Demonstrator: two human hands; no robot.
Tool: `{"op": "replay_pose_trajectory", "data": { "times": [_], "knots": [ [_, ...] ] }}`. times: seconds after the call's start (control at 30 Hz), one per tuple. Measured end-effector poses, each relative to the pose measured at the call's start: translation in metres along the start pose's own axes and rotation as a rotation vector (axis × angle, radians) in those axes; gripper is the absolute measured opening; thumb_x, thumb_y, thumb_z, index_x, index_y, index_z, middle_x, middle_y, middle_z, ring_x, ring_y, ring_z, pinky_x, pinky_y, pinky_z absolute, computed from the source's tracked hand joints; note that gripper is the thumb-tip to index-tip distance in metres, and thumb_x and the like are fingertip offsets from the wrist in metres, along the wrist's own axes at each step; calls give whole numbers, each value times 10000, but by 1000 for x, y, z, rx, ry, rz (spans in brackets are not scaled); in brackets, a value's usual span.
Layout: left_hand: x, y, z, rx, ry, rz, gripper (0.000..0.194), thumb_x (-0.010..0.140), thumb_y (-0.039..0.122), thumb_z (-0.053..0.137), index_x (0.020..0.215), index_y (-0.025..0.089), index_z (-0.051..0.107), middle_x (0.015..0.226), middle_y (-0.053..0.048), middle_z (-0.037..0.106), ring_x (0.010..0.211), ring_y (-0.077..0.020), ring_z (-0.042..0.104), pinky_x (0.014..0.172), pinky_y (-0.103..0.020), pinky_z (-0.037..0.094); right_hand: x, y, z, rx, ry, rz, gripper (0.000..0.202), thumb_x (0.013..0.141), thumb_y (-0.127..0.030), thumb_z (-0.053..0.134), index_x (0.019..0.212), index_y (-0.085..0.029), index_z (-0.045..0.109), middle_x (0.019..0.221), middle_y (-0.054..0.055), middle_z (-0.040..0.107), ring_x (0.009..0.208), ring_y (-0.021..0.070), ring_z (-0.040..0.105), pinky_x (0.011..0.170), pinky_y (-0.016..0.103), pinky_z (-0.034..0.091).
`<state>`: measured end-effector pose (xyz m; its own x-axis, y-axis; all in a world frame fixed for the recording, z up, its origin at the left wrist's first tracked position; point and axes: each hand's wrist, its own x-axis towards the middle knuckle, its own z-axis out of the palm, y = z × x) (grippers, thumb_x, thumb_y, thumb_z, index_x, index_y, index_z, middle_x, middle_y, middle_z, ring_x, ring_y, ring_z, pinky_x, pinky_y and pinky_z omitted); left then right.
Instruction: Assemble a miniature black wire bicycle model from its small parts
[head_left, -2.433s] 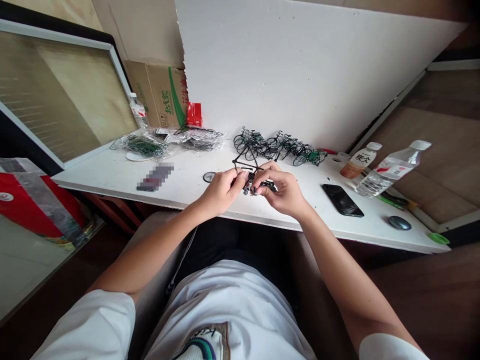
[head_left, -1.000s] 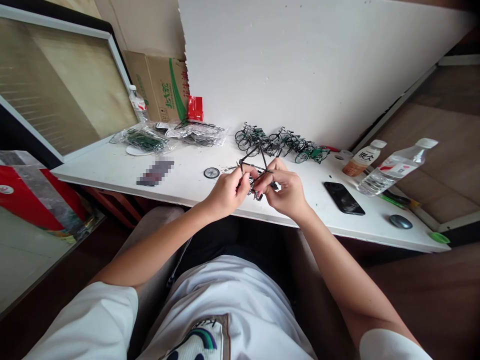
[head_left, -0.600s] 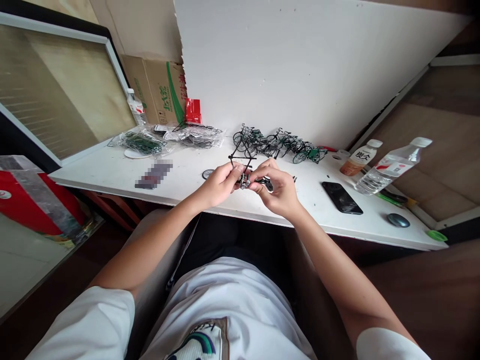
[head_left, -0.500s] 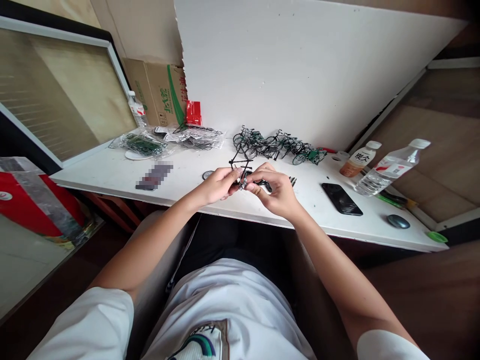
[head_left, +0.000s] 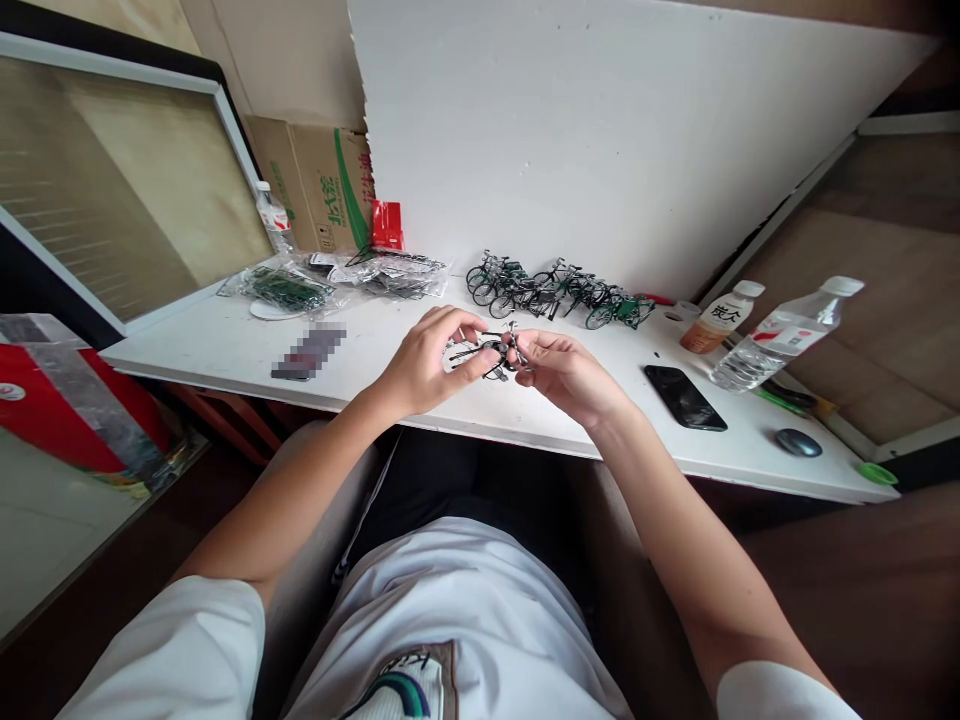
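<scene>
My right hand (head_left: 566, 372) pinches a small black and silver model bicycle frame (head_left: 513, 342) between thumb and fingertips, just above the front part of the white table. My left hand (head_left: 431, 362) is beside it on the left, its thumb and curved fingers spread apart around the thin dark bars. The thumb tip is close to the dark parts, but whether it touches them I cannot tell. Fingers hide some of the frame and the small parts behind it. Several assembled model bicycles (head_left: 559, 288) stand in a row farther back.
Clear plastic bags of parts (head_left: 289, 290) lie at the back left, near a cardboard box (head_left: 319, 180). A black phone (head_left: 684, 397), a large water bottle (head_left: 784, 335), a brown-labelled bottle (head_left: 720, 318) and a dark mouse (head_left: 797, 442) are at the right. The table's front edge (head_left: 510, 437) runs below my hands.
The black frame has turned from upright to lying roughly level. My left fingers have opened from their pinch, while my right hand has turned and keeps hold of it.
</scene>
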<state>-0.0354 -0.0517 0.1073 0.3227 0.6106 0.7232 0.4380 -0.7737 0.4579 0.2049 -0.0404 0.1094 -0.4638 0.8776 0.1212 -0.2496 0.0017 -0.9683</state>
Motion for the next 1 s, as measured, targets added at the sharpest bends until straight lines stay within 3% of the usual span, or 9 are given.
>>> {"op": "replay_pose_trajectory", "data": {
  "times": [0.1, 0.23, 0.33, 0.4, 0.5, 0.57, 0.63, 0.83, 1.0],
  "knots": [
    [-3, -4, 7, -53, -48, 13, 470, 943, 471, 801, 1310, 209, 670, 1215, -99, 771, 1094, -236, 743, 1005, -372, 561, -1, -2, 2, 52, -28, 16, 276, 842, -423, 927, 947, -195, 813, 912, 25, 713, 755, 113, 571, 630, 234, 464],
    [-4, -7, 14, -228, 29, -55, 323, 973, 430, 793, 1194, 213, 700, 1155, -73, 794, 1058, -204, 779, 973, -326, 590, 0, -2, 1, 57, -10, 42, 343, 791, -463, 964, 937, -198, 801, 887, 26, 724, 760, 123, 614, 661, 244, 523],
    [-3, -5, 15, -393, 85, -129, 370, 917, 466, 857, 1125, 194, 717, 1083, -69, 796, 928, -191, 799, 881, -307, 616, 1, 0, 0, -45, 51, 32, 417, 767, -529, 973, 926, -192, 784, 849, 30, 718, 741, 129, 632, 647, 253, 538],
    [-1, -3, 15, -514, 82, -199, 398, 890, 487, 882, 1076, 173, 724, 987, -68, 793, 828, -185, 799, 815, -303, 627, 2, 1, -1, -154, 123, -64, 453, 754, -556, 975, 942, -194, 777, 842, 26, 709, 727, 129, 630, 614, 251, 528],
    [1, 0, 15, -675, 81, -301, 449, 845, 515, 918, 1002, 147, 713, 841, -60, 778, 750, -189, 795, 765, -309, 637, 4, 3, -1, -300, 206, -335, 477, 732, -548, 990, 1014, -225, 779, 987, 45, 743, 841, 161, 666, 623, 260, 553],
    [3, 3, 15, -752, 77, -348, 485, 811, 526, 942, 972, 137, 700, 804, -61, 777, 733, -195, 796, 765, -320, 646, 4, 4, 0, -382, 173, -453, 458, 751, -536, 982, 1053, -246, 794, 1128, 73, 772, 1014, 211, 705, 730, 302, 617],
    [4, 5, 15, -799, 63, -374, 511, 786, 531, 960, 956, 132, 690, 786, -65, 782, 730, -203, 800, 774, -333, 656, 4, 6, 1, -441, 126, -501, 413, 781, -520, 968, 1058, -253, 818, 1147, 83, 799, 1082, 240, 729, 842, 359, 648],
    [2, 13, 10, -831, -28, -313, 507, 896, 609, 837, 1010, 134, 700, 790, -77, 787, 740, -210, 808, 790, -347, 668, 0, 6, 6, -359, 129, -577, 335, 753, -485, 996, 915, -240, 834, 926, 48, 816, 815, 199, 750, 771, 370, 646],
    [3, 15, 3, -774, 52, -236, 467, 810, 525, 942, 1000, 164, 714, 912, -44, 759, 760, -176, 791, 755, -298, 646, -4, 0, 10, -292, 44, -574, 365, 711, -477, 1024, 891, -238, 815, 851, 32, 772, 765, 174, 712, 702, 326, 615]
  ]
}}
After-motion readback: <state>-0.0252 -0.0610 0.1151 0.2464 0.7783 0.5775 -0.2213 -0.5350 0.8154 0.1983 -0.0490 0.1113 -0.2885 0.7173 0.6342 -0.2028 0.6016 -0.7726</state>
